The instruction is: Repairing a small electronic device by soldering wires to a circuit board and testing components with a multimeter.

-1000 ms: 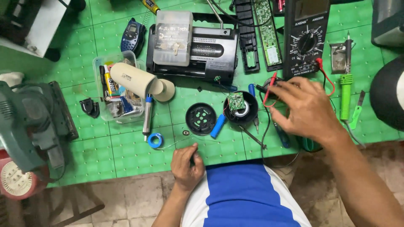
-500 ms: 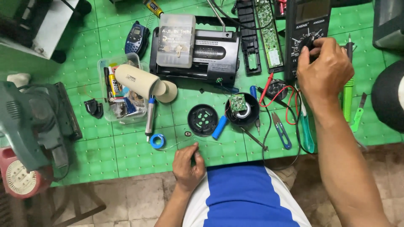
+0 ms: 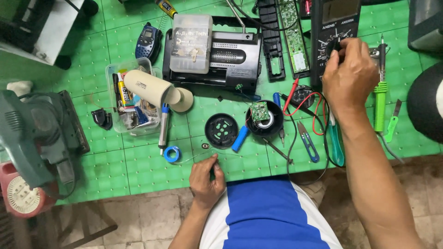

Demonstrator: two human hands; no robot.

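A green gridded bench (image 3: pixel 138 161) crowded with electronics parts, seen from above. The person's right hand (image 3: pixel 349 76) reaches to a black multimeter (image 3: pixel 335 27) at the far edge of the bench, its grip pinched on the round selector dial (image 3: pixel 335 46). The left hand (image 3: pixel 206 177) rests at the near edge, fingers curled together around what looks like a thin wire; I cannot tell exactly what it pinches. Left of the multimeter, near the middle of the bench, sits an opened round black device with a small circuit board (image 3: pixel 261 115), its lid (image 3: pixel 221 130) beside it. Red and black probe leads (image 3: pixel 309 103) trail from below the multimeter. The step in hand appears to be setting the meter's range; next, the leads would need picking up.
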